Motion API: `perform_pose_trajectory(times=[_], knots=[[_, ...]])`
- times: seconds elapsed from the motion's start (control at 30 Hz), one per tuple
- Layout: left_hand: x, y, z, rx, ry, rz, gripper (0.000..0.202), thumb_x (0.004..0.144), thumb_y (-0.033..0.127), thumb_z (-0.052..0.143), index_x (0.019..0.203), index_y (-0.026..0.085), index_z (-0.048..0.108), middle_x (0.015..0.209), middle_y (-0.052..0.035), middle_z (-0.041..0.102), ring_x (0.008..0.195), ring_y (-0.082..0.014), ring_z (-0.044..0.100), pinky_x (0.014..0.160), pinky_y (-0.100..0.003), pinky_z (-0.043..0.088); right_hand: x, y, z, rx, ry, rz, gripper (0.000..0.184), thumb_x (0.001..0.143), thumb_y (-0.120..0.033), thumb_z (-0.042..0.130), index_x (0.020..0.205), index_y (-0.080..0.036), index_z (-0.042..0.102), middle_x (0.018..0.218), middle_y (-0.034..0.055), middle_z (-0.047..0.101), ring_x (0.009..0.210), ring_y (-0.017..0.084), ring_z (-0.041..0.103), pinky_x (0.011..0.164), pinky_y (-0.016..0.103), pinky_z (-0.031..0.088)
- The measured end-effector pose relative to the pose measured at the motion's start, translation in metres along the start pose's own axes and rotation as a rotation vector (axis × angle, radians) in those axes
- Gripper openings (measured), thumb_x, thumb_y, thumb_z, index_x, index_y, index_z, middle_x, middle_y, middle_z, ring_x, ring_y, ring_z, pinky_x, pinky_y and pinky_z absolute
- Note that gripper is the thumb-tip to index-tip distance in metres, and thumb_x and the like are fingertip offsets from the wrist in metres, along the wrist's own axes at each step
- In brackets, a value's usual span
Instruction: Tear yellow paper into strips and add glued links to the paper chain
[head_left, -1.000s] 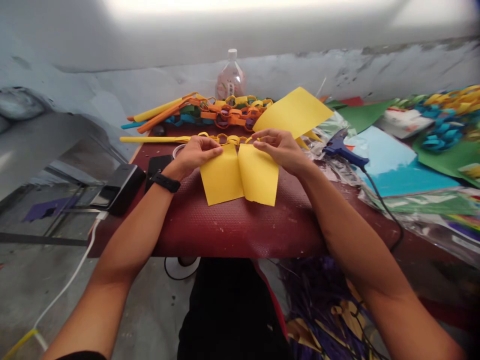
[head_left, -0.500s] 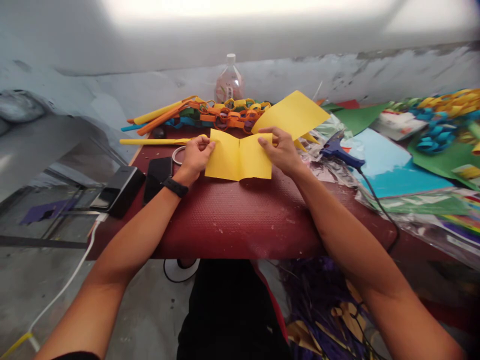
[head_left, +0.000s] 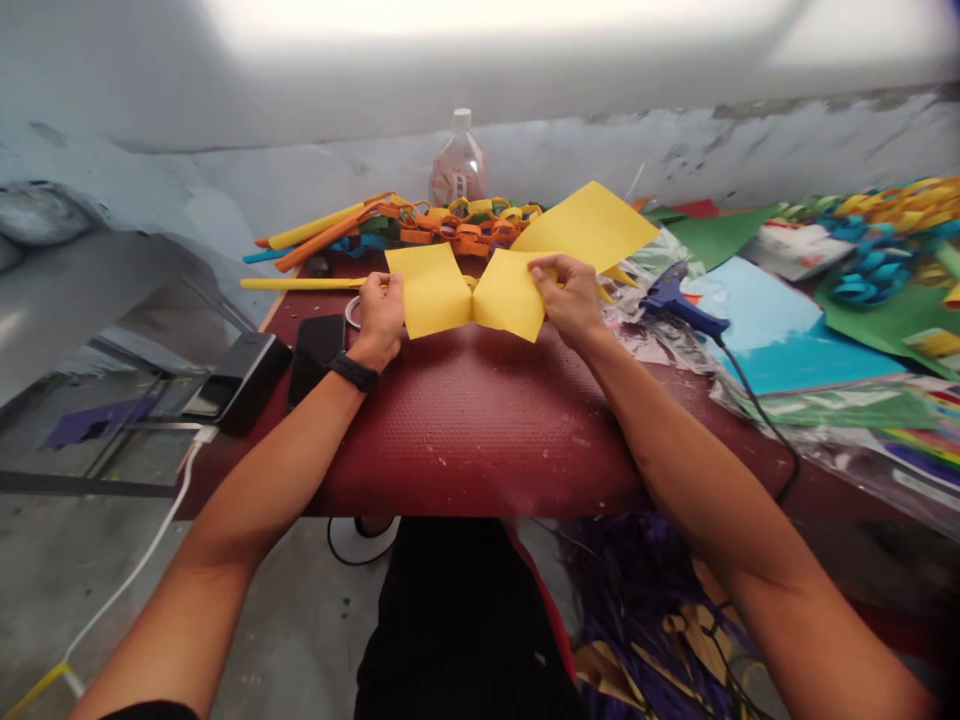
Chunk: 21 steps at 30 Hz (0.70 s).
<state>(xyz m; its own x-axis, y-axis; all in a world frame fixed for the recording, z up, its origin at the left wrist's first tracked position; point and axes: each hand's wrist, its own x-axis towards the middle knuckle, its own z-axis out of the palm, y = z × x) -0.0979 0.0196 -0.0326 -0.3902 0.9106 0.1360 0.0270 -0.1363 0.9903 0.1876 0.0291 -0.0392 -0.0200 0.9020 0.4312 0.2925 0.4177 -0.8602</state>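
Paper halves (head_left: 431, 290) farther apart; glue gun (head_left: 679, 300) beside.

Even, diffuse light falls from the top of the frame, where a white band is blown out and the wall (head_left: 225, 190) beneath it looks soft and smeared. The centre is sharp: the grain of the table (head_left: 480, 420) and the yellow paper (head_left: 431, 292) read clearly, with only a faint shadow under the paper. Toward the edges the wide lens bends and blurs things, most at far left and right, and the bottom of the frame is dimmer.
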Motion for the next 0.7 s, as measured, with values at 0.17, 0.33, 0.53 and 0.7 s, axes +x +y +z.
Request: perform_pose_trajectory(times=[0.17,0.33,0.53,0.7], knots=[[-0.007,0.008,0.000,-0.082,-0.064,-0.058,0.012,0.107,0.030,0.063,0.102,0.023,0.055,0.096,-0.0038,0.076,0.084,-0.0159,0.075,0.077,-0.027,0.062,-0.011,-0.024,0.004,0.155,-0.034,0.125,0.049,0.087,-0.044,0.087,0.129,-0.026,0.069,0.107,0.0111,0.076,0.086,0.026,0.071,0.059,0.038,0.061],[-0.016,0.005,-0.001,-0.112,-0.309,-0.006,0.045,0.084,0.022,0.088,0.118,0.021,0.058,0.126,-0.0125,0.079,0.108,-0.0229,0.079,0.100,-0.038,0.065,-0.014,-0.029,0.003,0.148,-0.099,0.098,0.057,0.088,-0.042,0.087,0.138,-0.026,0.065,0.121,0.0131,0.075,0.091,0.027,0.074,0.059,0.038,0.064],[-0.012,-0.004,-0.002,-0.107,-0.295,0.013,0.044,0.082,0.011,0.079,0.118,0.021,0.056,0.131,-0.0130,0.077,0.112,-0.0236,0.078,0.108,-0.044,0.064,-0.013,-0.020,0.003,0.096,-0.195,0.093,0.061,0.088,-0.046,0.087,0.140,-0.026,0.062,0.097,0.0069,0.074,0.075,0.023,0.070,0.057,0.037,0.061],[-0.011,-0.001,-0.003,-0.112,-0.256,0.023,0.039,0.084,0.009,0.078,0.113,0.021,0.056,0.129,-0.0114,0.078,0.109,-0.0199,0.078,0.105,-0.037,0.065,-0.012,-0.020,0.002,0.088,-0.160,0.083,0.051,0.089,-0.051,0.085,0.129,-0.024,0.066,0.087,0.0045,0.069,0.064,0.019,0.063,0.050,0.034,0.055]])
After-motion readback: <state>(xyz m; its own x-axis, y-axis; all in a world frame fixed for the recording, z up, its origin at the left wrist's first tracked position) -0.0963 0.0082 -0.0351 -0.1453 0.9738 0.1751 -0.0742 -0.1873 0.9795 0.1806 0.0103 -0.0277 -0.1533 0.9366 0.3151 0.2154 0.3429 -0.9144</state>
